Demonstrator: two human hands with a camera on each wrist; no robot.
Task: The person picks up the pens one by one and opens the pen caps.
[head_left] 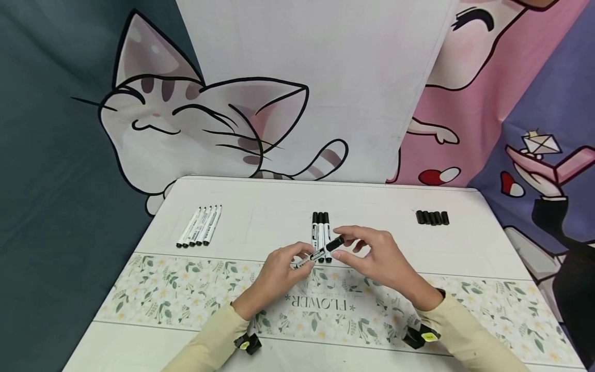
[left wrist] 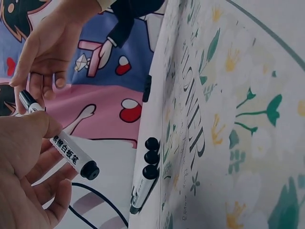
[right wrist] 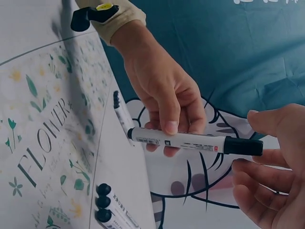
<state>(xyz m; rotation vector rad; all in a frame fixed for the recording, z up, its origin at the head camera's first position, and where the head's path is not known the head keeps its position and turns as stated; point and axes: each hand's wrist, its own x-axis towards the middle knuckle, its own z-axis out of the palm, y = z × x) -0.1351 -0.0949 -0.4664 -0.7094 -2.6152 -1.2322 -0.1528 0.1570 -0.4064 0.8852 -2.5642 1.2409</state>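
My left hand (head_left: 282, 266) pinches a white whiteboard marker (right wrist: 190, 140) by its barrel, thumb on one side and fingers on the other. The marker's black cap (right wrist: 243, 146) is on and points toward my right hand (head_left: 378, 258). That hand's fingers are spread around the cap end; in the right wrist view the thumb stands apart from the cap, and whether a fingertip touches it I cannot tell. Beneath the held marker, three capped markers (head_left: 321, 230) lie side by side on the table.
Several uncapped white markers (head_left: 200, 226) lie in a row at the table's left. At the right, several loose black caps (head_left: 433, 217) stand in a row. A floral band (head_left: 186, 289) crosses the white table (head_left: 260, 206). Cartoon-printed cloth (head_left: 297, 51) hangs behind.
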